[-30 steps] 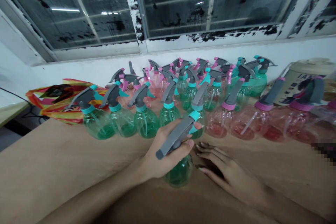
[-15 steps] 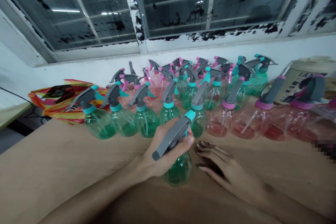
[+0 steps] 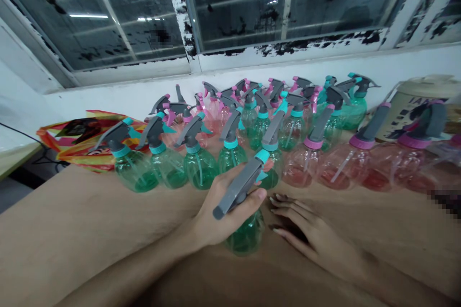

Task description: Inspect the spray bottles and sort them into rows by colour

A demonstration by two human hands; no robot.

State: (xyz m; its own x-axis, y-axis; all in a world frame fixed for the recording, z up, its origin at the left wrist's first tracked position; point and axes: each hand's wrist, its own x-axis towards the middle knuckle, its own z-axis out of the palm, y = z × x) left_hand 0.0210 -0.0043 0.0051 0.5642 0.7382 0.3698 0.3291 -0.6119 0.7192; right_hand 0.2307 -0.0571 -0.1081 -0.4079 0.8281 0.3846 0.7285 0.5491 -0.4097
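My left hand [image 3: 225,206] is wrapped round the neck of a green spray bottle [image 3: 245,237], just under its grey trigger head [image 3: 239,187] with a teal nozzle. The bottle stands on the wooden table [image 3: 108,230] close to me, its collar hidden by my fingers. To the right of it, my right hand [image 3: 306,225] lies on the table with fingers stretched out, holding nothing. Its fingertips are near the bottle but apart from it. Right behind the held bottle is another green spray bottle [image 3: 272,172], part of a front row.
Green spray bottles [image 3: 201,172] line the front left, pink spray bottles [image 3: 342,172] the front right, with several more behind. A colourful plastic bag [image 3: 90,153] lies at the left. A beige jug [image 3: 414,105] stands at the back right, below the windows [image 3: 288,5].
The trigger head in my left hand has turned slightly, its grey rear end shifting a little right. My right hand has stayed in place.
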